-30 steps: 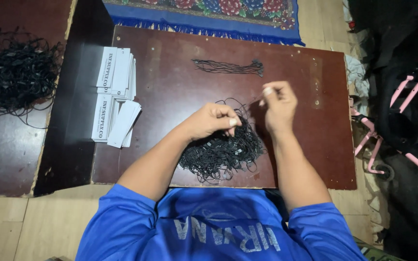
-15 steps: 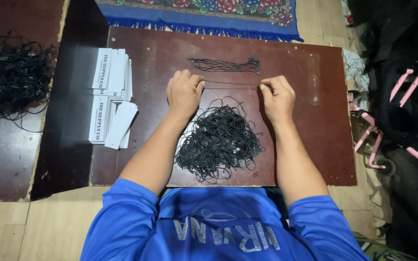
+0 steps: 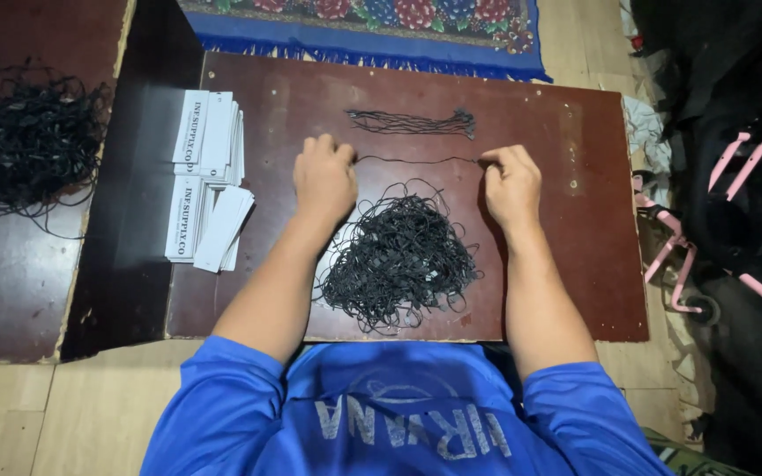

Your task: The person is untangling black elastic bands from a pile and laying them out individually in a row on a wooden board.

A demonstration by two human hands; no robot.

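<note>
My left hand (image 3: pixel 324 176) and my right hand (image 3: pixel 511 183) rest on a brown board (image 3: pixel 575 220), each pinching one end of a thin black string (image 3: pixel 416 160) pulled straight between them. Just beyond the string lies a small bundle of straightened black strings (image 3: pixel 412 122). Between my forearms sits a tangled heap of black strings (image 3: pixel 399 256).
Stacks of white paper tags (image 3: pixel 209 176) lie at the board's left edge. A second tangle of black strings (image 3: pixel 28 141) sits on another brown board at far left. A patterned blue rug (image 3: pixel 381 31) lies beyond. Dark bags with pink straps (image 3: pixel 734 220) crowd the right side.
My hands lifted from the tangled heap, moved away from me and spread apart, drawing one string out straight between them near the small bundle.
</note>
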